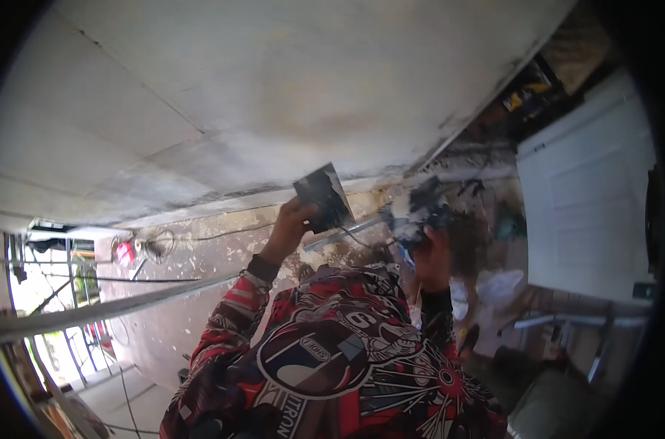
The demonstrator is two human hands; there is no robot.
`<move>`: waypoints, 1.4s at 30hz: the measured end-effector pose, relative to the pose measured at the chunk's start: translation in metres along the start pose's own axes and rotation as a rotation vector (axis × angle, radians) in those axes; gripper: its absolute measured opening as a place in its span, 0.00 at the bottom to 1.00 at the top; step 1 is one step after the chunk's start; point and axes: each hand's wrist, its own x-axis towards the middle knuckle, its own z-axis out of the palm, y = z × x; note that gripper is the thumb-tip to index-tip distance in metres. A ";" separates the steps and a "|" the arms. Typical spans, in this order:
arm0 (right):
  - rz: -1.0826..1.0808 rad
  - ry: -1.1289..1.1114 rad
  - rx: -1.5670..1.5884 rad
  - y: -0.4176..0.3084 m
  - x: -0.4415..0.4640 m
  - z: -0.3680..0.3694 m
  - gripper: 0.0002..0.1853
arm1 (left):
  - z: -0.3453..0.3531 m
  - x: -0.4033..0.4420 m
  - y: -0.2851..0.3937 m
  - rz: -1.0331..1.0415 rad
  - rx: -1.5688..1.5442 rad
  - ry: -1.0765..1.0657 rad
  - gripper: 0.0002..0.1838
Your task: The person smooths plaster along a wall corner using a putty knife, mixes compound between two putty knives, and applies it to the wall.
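Note:
My left hand (294, 223) is wrapped round the lower left side of a dark, flat rectangular plate (323, 196), held up beneath the pale, stained surface (296, 88). To its right, my right hand (433, 252) is raised under a blurred dark and whitish object (416, 212) and grips it; motion smears its outline, and I cannot make out what it is. Plate and blurred object are apart. A dark band circles my left wrist, and both arms wear patterned red and black sleeves.
A long pale bar (127, 300) crosses the left side. Beyond it are a fan (157, 245) and a bright barred opening (65, 307). A white panelled door (592, 194) stands right, near metal rails (566, 322). White plastic bags (497, 289) lie lower right.

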 end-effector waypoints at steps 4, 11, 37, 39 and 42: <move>0.040 -0.083 -0.168 0.030 -0.021 0.019 0.09 | 0.012 -0.015 0.038 0.089 0.001 -0.015 0.15; 0.034 0.007 0.045 0.035 -0.054 0.062 0.14 | 0.006 0.001 0.031 0.054 -0.079 -0.261 0.21; -0.286 0.349 0.298 -0.066 -0.047 -0.127 0.08 | 0.484 0.202 0.316 2.382 2.501 -0.493 0.25; -0.298 0.367 0.311 -0.064 -0.044 -0.143 0.09 | 0.495 0.212 0.324 2.417 2.525 -0.451 0.25; -0.319 0.395 0.323 -0.057 -0.042 -0.149 0.11 | 0.498 0.220 0.328 2.465 2.537 -0.439 0.25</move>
